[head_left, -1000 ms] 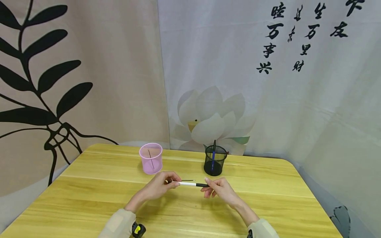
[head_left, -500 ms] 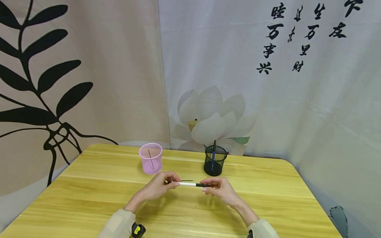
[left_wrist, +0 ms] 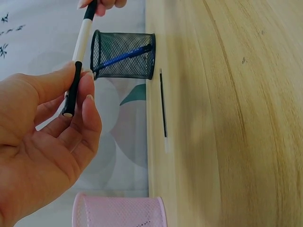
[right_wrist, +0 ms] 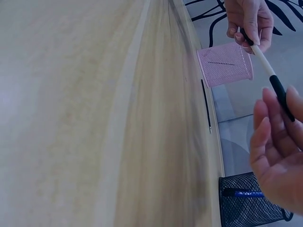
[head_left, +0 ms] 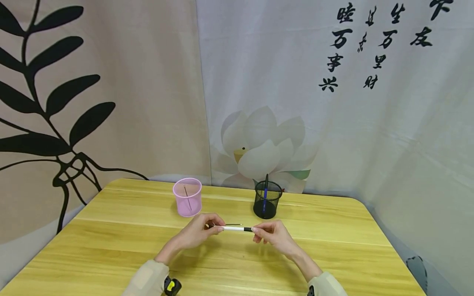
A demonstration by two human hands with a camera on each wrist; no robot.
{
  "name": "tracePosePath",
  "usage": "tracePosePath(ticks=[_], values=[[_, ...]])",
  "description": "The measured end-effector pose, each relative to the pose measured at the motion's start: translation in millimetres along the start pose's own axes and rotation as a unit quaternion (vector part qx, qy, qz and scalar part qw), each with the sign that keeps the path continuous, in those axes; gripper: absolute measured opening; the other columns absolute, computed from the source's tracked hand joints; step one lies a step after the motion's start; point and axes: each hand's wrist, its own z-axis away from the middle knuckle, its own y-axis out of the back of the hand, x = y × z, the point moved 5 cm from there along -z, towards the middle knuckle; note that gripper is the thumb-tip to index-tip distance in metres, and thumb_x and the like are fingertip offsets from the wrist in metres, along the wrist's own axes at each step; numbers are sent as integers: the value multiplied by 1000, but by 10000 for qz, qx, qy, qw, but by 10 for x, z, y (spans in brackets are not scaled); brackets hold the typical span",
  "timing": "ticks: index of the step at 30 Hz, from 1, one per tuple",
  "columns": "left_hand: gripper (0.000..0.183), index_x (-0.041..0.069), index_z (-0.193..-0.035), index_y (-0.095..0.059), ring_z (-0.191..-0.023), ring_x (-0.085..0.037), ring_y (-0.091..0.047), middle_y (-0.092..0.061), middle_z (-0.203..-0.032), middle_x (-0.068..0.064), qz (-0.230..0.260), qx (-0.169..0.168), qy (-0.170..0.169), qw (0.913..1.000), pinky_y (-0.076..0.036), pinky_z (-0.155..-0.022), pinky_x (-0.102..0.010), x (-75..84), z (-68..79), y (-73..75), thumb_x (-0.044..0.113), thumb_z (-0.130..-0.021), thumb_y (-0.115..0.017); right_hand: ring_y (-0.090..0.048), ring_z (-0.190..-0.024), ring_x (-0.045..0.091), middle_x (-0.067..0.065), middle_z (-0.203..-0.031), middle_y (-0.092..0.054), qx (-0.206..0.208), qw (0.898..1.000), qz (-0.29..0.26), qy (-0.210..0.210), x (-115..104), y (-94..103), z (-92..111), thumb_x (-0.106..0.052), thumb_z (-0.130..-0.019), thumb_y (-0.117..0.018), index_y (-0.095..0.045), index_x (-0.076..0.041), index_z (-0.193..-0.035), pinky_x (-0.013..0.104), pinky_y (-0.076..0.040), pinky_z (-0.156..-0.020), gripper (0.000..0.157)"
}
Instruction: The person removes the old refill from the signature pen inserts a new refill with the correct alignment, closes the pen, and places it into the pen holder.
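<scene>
A pen [head_left: 234,229] with a white barrel and black ends is held level above the table between both hands. My left hand [head_left: 201,231] pinches the black clip end between thumb and fingers. At the opposite black end, the thumb and fingers of my right hand [head_left: 275,237] grip the pen, hiding part of that end in the head view. In the left wrist view, a thin dark pen refill [left_wrist: 163,104] with a pale end lies on the table beyond the hands.
A pink mesh pen holder [head_left: 188,203] with a thin dark stick showing in it stands behind my left hand. Behind my right hand is a black mesh pen holder [head_left: 265,210] containing a blue pen [left_wrist: 123,59]. The wooden table [head_left: 111,238] ends at a printed curtain.
My right fingers have shifted on the pen's black end: the thumb was raised, then the fingers reached over it, and now thumb and finger pinch it. My left hand has stayed still.
</scene>
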Motion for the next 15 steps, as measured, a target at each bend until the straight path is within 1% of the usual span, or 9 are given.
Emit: tracePosePath(ticks=[8,12,15], values=[[12,-8,-111,-75,-86,3,-59,-76,-100,-18,-28,-17,-5,10000,-52,-77,-19,8,2,-5,3,-107,-70,-69,-76,-2,39,-94,-78,-14,9999,-4,-111,8,-12,-3,-5,-113,-64,-73,24,-116,21,-54,-68,30],[12,-8,-111,-74,-86,3,-59,-77,-100,-18,-32,-18,10,10000,-52,-77,-18,8,10,-1,3,-107,-70,-70,-77,-3,39,-98,-79,26,9999,22,-102,10,-12,-2,-5,-111,-66,-73,23,-120,20,-54,-68,30],[12,-9,-111,-74,-86,3,-59,-76,-99,-19,-35,-23,-21,10000,-52,-76,-19,12,20,5,2,-108,-70,-70,-79,-4,41,-104,-79,18,10000,-26,-82,11,-14,-3,-5,-110,-69,-72,21,-127,19,-55,-69,31]])
